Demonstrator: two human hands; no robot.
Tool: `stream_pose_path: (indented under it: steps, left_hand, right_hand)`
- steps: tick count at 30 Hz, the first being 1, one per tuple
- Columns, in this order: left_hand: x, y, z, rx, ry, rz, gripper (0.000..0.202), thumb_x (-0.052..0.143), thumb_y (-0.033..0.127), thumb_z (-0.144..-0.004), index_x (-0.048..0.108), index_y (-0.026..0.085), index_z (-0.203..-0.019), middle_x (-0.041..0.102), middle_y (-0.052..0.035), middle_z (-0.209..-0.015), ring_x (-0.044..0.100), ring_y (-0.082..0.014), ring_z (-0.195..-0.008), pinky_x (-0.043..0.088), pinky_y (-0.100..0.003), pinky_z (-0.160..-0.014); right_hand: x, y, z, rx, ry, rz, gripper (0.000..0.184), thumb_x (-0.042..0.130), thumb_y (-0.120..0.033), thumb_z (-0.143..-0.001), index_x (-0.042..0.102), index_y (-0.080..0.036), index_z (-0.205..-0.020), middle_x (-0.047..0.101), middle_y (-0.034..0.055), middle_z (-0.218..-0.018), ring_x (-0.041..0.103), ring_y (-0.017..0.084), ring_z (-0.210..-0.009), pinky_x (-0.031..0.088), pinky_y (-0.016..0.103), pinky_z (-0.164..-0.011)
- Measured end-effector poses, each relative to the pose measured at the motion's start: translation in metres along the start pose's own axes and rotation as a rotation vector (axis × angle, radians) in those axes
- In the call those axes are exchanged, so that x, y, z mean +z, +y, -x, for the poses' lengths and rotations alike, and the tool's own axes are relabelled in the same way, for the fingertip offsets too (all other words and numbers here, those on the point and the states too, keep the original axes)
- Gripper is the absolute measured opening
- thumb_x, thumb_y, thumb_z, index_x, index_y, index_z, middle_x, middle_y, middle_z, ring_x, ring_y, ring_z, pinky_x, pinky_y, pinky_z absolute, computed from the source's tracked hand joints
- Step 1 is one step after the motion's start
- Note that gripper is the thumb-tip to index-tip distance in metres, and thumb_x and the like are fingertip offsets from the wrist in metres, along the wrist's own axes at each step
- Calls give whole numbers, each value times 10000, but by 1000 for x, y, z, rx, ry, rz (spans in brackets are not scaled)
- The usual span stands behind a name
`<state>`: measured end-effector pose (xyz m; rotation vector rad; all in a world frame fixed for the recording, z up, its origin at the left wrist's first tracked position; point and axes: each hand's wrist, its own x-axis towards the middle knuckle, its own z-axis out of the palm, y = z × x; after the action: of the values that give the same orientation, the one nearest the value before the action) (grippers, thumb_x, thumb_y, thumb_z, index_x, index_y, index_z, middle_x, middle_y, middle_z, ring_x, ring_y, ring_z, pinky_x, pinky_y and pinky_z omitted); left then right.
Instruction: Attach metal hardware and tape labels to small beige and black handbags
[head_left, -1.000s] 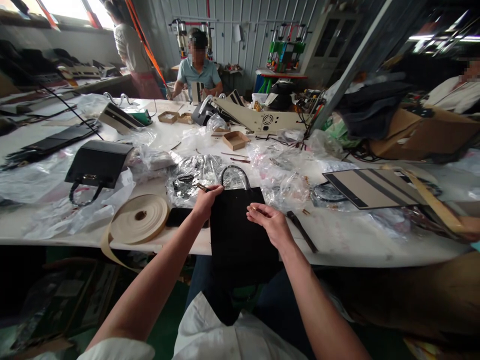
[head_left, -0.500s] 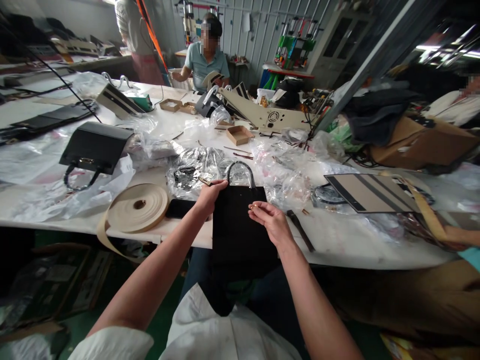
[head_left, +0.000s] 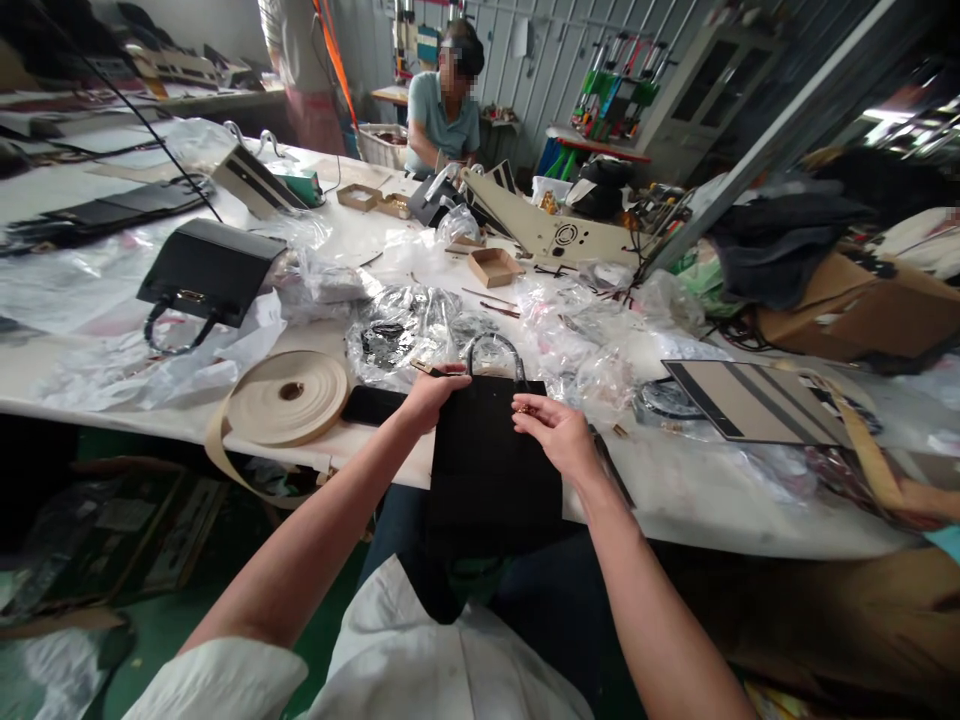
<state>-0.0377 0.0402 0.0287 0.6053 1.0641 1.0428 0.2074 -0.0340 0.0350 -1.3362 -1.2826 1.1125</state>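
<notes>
A black handbag (head_left: 491, 465) with a dark loop handle (head_left: 495, 352) lies over the white table's near edge (head_left: 675, 500), its lower part hanging toward my lap. My left hand (head_left: 431, 395) grips the bag's upper left corner, fingers closed on it. My right hand (head_left: 559, 435) rests on the bag's front near the top, pinching a small gold metal fitting (head_left: 523, 407) between fingertips.
A roll of cream strap (head_left: 289, 395) and a dark phone (head_left: 373, 405) lie left of the bag. Crumpled clear plastic bags (head_left: 555, 340), another black handbag (head_left: 206, 270), small cardboard boxes (head_left: 491, 265) and a beige striped panel (head_left: 742, 400) cover the table. A seated person (head_left: 442, 110) works at the far end.
The view has shifted to the left and slightly down. Both hands keep their hold; the right hand has edged up toward the bag's top.
</notes>
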Motion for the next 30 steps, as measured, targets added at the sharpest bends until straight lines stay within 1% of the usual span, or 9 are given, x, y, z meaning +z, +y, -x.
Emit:
stream_pose_path:
  steps: [4,8,9,11,14,19,23,26,30]
  left_hand:
    - [1,-4,1,-43,-16,40,600,1018,171,-608,797,163,-1166,827,-82,-870,794,-260,-788,666,-392,-784]
    - [-2,-4,2,-100,-151,34,422,1015,133,-580,823,149,-956,846,-125,-923,808,-279,-803,688,-414,-813]
    - [-3,-4,1,-116,-166,28,382,1014,131,-583,822,149,-913,849,-136,-933,812,-291,-810,691,-424,-818]
    - [-4,-5,-1,-144,-146,16,337,1013,127,-590,818,152,-864,850,-146,-925,816,-308,-808,694,-438,-814]
    - [-4,-7,-5,-160,-121,8,308,1000,122,-600,816,156,-845,849,-142,-905,811,-310,-794,696,-444,-810]
    - [-3,-11,-8,-151,-150,29,295,958,115,-600,812,170,-850,850,-126,-900,812,-311,-812,695,-449,-812]
    - [-4,-11,-7,-147,-182,29,264,957,122,-611,815,163,-830,852,-142,-925,816,-323,-859,691,-449,-822]
    - [-4,-10,-6,-127,-166,23,290,1005,137,-605,821,168,-826,849,-149,-912,822,-371,-898,692,-479,-808]
    - [-2,-10,-4,-93,-128,6,328,1048,152,-605,810,181,-829,838,-137,-856,827,-411,-907,702,-531,-814]
  right_hand:
    - [-9,-20,-23,-244,-43,347,420,847,-324,-921,832,-289,-1338,874,60,-1163,840,287,-1088,680,478,-1069]
    - [-9,-28,-35,-380,-114,538,263,759,-299,-986,859,-279,-1229,862,73,-1164,831,279,-984,681,453,-971]
    - [-8,-27,-35,-410,-136,562,255,733,-298,-1003,865,-278,-1220,857,77,-1175,823,275,-970,678,447,-957]
    - [-8,-25,-35,-448,-169,593,268,695,-288,-1021,873,-276,-1220,846,84,-1179,810,268,-963,674,433,-941]
    - [-7,-20,-35,-458,-177,626,271,681,-275,-1018,879,-269,-1202,845,80,-1144,803,251,-933,674,410,-917]
    - [-4,-14,-39,-423,-106,576,212,735,-299,-975,895,-256,-1107,863,59,-1063,804,235,-843,680,384,-816]
    - [-4,-10,-41,-413,-98,541,222,764,-377,-986,919,-262,-1095,878,73,-1131,827,271,-918,691,419,-850]
    - [-6,-10,-40,-415,-120,574,236,756,-395,-991,924,-271,-1101,879,76,-1156,825,299,-999,691,448,-890]
    - [-7,-12,-38,-426,-145,600,227,760,-374,-979,919,-259,-1094,878,80,-1136,816,284,-949,685,438,-854]
